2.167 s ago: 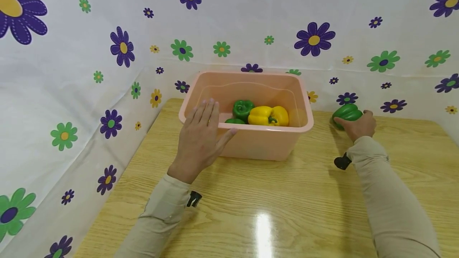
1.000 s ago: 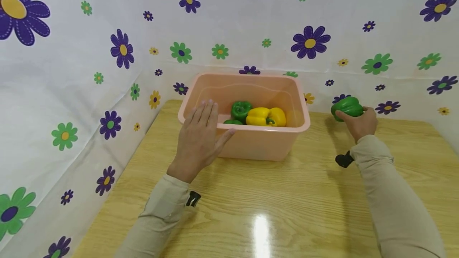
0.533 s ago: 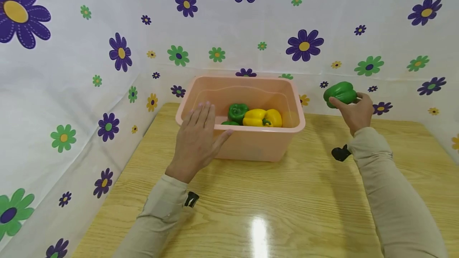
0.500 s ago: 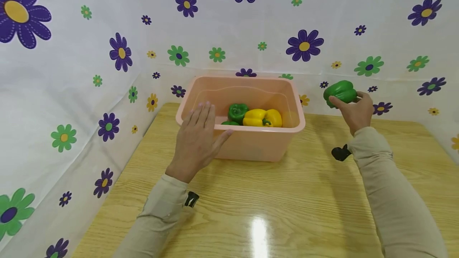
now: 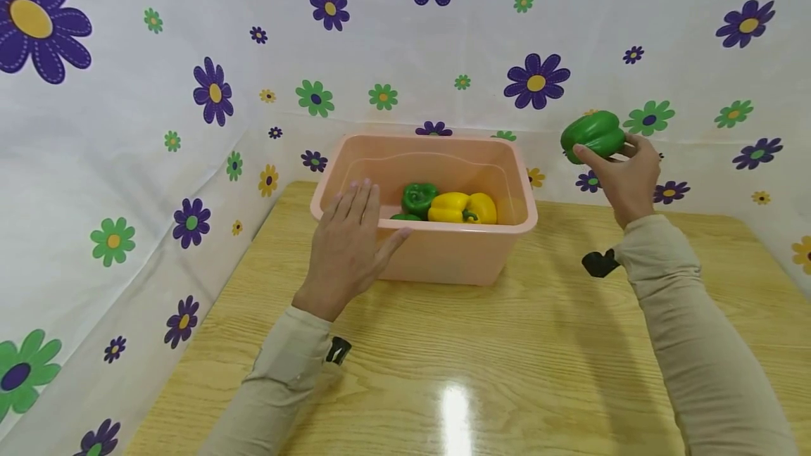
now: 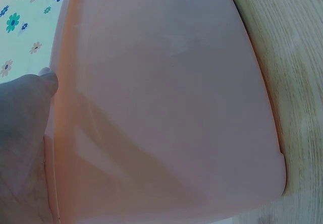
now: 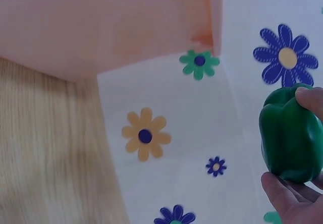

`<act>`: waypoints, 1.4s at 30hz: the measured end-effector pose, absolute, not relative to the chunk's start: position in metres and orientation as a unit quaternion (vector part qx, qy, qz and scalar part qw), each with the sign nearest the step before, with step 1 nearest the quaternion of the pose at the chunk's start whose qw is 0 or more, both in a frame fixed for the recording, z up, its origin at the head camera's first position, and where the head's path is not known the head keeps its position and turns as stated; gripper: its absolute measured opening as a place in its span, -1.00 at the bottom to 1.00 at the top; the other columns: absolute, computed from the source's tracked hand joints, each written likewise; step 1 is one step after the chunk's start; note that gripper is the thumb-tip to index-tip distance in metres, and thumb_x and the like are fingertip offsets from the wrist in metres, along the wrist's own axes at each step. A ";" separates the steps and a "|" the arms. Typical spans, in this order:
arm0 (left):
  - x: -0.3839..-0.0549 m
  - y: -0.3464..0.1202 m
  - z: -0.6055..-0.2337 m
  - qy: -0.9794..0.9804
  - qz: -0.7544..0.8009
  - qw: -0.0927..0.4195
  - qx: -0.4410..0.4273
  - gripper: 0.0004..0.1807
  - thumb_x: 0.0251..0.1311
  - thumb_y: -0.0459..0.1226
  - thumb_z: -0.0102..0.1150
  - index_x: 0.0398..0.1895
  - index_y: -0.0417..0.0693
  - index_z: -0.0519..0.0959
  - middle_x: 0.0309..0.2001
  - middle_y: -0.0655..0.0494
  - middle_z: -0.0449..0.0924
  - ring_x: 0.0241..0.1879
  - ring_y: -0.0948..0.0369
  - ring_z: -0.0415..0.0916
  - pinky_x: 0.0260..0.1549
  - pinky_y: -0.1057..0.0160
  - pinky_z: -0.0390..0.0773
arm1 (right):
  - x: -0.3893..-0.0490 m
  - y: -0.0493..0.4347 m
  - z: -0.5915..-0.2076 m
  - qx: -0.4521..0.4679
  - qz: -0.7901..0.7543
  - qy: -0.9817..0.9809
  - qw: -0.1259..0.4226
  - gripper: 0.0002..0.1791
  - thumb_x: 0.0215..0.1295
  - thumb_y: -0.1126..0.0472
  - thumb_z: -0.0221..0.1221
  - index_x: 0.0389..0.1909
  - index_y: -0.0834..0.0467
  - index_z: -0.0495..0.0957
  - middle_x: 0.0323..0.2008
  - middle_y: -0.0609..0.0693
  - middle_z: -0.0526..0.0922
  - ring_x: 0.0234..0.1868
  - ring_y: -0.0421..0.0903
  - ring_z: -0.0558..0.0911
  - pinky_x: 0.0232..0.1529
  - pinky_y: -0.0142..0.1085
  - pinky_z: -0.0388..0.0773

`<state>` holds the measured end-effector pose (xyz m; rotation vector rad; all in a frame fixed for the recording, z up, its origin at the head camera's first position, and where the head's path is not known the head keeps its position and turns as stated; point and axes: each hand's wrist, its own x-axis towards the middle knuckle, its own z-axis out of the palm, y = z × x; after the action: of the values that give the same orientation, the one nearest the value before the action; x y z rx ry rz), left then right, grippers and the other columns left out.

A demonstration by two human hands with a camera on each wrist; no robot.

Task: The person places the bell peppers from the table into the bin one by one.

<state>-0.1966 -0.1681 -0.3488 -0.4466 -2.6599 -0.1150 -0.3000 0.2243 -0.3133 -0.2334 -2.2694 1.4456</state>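
Observation:
In the head view my right hand [image 5: 630, 174] holds a green bell pepper [image 5: 594, 135] up off the table, right of the pink plastic bin [image 5: 443, 253]. Thumb and fingers pinch the pepper [image 7: 290, 133] at its two ends in the right wrist view. My left hand [image 5: 345, 248] lies flat over the bin's near rim toward its left side, fingers straight. In the left wrist view that thumb [image 6: 48, 80] sits at the rim. Inside the bin are a green pepper [image 5: 419, 197], yellow peppers [image 5: 448, 207] and part of another green one, half hidden by the near wall.
The bin stands on a wooden table [image 5: 507, 357] near its back edge. A white cloth [image 5: 393, 41] printed with flowers hangs behind and along the left side. Each wrist carries a black camera mount [image 5: 598, 264].
My right hand has lifted the green pepper off the table and brought it slightly left. The left hand stays at the bin's rim. The head view has shifted a little.

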 end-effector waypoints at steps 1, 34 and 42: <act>-0.196 -0.168 -0.349 -0.962 -0.042 0.219 -0.161 -0.04 0.43 0.29 -0.12 0.53 -0.34 0.17 0.54 -0.23 0.12 0.54 -0.10 0.05 0.52 -0.02 0.02 | -0.299 0.222 -0.311 -0.078 0.524 -0.819 0.220 -0.01 0.18 -0.14 0.42 0.50 0.21 0.23 0.31 0.17 0.43 0.14 -0.08 0.53 0.13 -0.28 0.59; -0.197 -0.169 -0.350 -0.961 -0.038 0.220 -0.163 -0.03 0.43 0.28 -0.12 0.54 -0.34 0.13 0.53 -0.24 0.13 0.54 -0.09 0.04 0.53 0.00 -0.02 | -0.279 0.144 -0.274 0.092 0.587 -0.776 0.213 -0.17 0.13 0.08 0.51 0.39 0.18 0.37 0.20 0.13 0.55 0.10 0.06 0.69 0.10 -0.28 0.63; -0.197 -0.168 -0.350 -0.960 -0.042 0.224 -0.165 -0.04 0.43 0.28 -0.11 0.53 -0.35 0.15 0.53 -0.24 0.14 0.53 -0.10 0.07 0.54 0.02 -0.04 | -0.274 0.128 -0.271 0.131 0.578 -0.783 0.188 -0.15 0.14 0.11 0.50 0.42 0.19 0.34 0.23 0.13 0.53 0.13 0.10 0.66 0.13 -0.25 0.62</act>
<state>-0.1970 -0.1683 -0.3498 -0.4554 -2.6485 -0.1159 -0.2741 0.1284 -0.2710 0.3680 -2.2040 1.6253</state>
